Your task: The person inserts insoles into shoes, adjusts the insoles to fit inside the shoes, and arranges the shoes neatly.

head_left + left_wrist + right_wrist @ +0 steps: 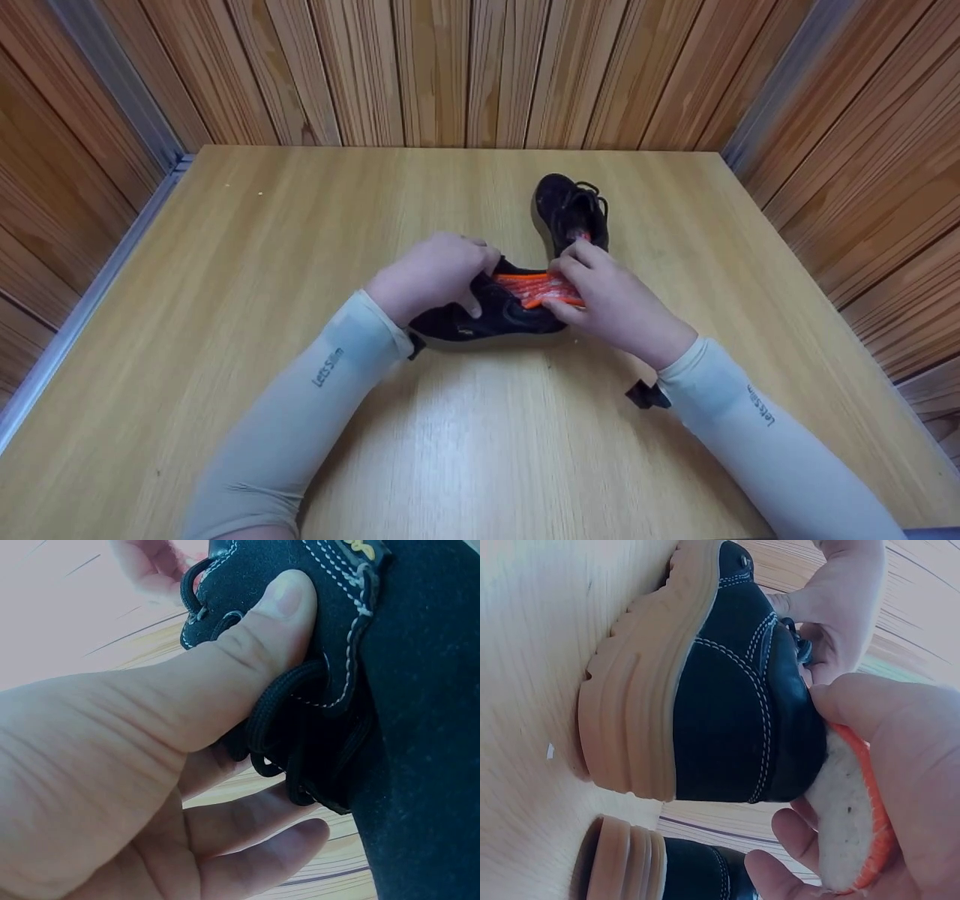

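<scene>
A black lace-up shoe with a tan sole lies on the table, toe to the left. My left hand grips its upper by the laces; in the left wrist view the thumb presses on the black upper beside a lace loop. An orange insole sticks out of the shoe's opening at the heel. My right hand pinches the insole's heel end. In the right wrist view, the insole's whitish underside shows past the heel collar, and its front part is hidden inside the shoe.
A second black shoe stands just behind, toe away from me, with some red-orange showing inside it. The wooden table is bordered by plank walls at the back and sides. Small pale specks dot the tabletop.
</scene>
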Demonstrator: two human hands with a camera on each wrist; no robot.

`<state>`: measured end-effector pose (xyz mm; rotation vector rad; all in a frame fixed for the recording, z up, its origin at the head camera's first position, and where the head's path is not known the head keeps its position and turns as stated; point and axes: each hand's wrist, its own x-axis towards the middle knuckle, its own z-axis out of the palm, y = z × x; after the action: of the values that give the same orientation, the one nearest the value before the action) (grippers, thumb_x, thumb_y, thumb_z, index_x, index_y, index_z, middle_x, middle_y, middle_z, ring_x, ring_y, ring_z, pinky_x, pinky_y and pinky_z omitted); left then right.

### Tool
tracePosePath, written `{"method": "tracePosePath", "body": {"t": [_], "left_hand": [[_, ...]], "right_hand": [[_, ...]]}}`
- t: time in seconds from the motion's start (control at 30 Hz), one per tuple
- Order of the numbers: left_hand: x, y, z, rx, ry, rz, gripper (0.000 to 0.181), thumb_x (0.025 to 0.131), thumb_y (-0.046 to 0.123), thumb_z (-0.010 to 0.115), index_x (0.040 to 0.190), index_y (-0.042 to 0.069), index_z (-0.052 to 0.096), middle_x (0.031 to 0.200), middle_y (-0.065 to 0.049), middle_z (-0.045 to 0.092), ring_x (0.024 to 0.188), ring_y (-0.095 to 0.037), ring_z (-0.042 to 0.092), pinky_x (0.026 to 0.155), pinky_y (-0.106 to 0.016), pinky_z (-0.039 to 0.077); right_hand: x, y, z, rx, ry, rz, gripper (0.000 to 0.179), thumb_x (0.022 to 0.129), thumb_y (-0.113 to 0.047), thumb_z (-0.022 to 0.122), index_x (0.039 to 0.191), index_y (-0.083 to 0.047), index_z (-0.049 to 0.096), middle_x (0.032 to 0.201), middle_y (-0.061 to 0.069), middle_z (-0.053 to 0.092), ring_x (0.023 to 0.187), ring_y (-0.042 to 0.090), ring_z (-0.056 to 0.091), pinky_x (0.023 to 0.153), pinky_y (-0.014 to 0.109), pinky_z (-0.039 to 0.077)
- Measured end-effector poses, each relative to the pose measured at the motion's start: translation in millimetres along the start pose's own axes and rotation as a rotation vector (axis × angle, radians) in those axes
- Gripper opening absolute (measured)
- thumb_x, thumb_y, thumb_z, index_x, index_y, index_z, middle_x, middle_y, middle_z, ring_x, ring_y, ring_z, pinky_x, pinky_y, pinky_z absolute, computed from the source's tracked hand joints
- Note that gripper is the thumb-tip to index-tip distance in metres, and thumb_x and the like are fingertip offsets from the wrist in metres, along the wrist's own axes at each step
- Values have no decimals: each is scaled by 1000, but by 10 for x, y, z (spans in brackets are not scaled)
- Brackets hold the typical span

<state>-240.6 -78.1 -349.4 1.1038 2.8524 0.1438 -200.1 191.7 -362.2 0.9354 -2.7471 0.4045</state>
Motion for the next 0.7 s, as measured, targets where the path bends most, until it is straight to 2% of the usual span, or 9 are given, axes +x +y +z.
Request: {"method": "tracePosePath", "body": {"t": [0.43, 0.7], "left_hand": [[4, 6, -7, -11, -9, -17, 47, 83, 29, 97, 118, 14, 70, 115, -3, 74, 105, -26, 73, 101, -45, 60], [3, 5, -2, -6, 2, -8, 47, 79, 29, 99, 111, 13, 69, 111, -3, 74, 103, -27, 73, 98, -46, 60]], "right_hand": [[-6, -3, 18, -5, 19, -6, 45, 99, -35, 83, 126, -1, 71, 120, 12, 60, 99, 28, 65, 88, 45, 63], [-25, 24, 10, -15, 43, -35, 48, 96, -33, 86, 126, 1, 71, 120, 14, 62, 100, 30, 66, 90, 47, 63]]}}
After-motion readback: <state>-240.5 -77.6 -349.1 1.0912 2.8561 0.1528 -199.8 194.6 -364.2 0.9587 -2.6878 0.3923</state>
